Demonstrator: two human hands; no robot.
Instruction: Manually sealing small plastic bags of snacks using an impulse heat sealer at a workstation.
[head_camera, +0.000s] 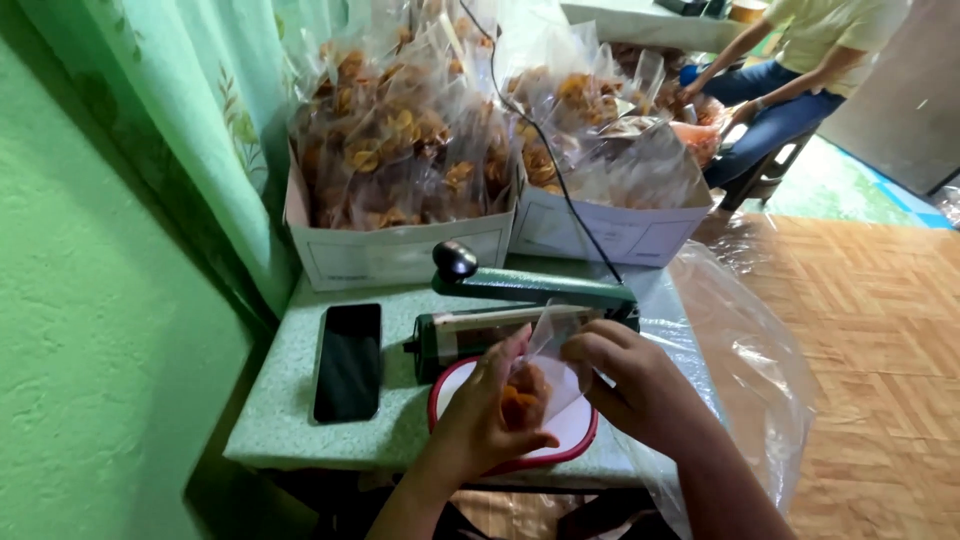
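**While both hands grip a snack bag at the sealer**

As I watch from the head view, my left hand (497, 405) and right hand (622, 380) both pinch a small clear bag (545, 372) of orange-brown snacks, fingers closed on its sides. It hangs over a red-rimmed white plate (583, 435), just before the green heat sealer (520, 305), whose arm stands raised. A black phone (348, 360) lies left of it. Two cardboard boxes (400, 250) of filled bags stand behind.

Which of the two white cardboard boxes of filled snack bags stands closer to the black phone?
The left white cardboard box, directly behind the black phone. The right box stands farther off, behind the green sealer's hinge end.
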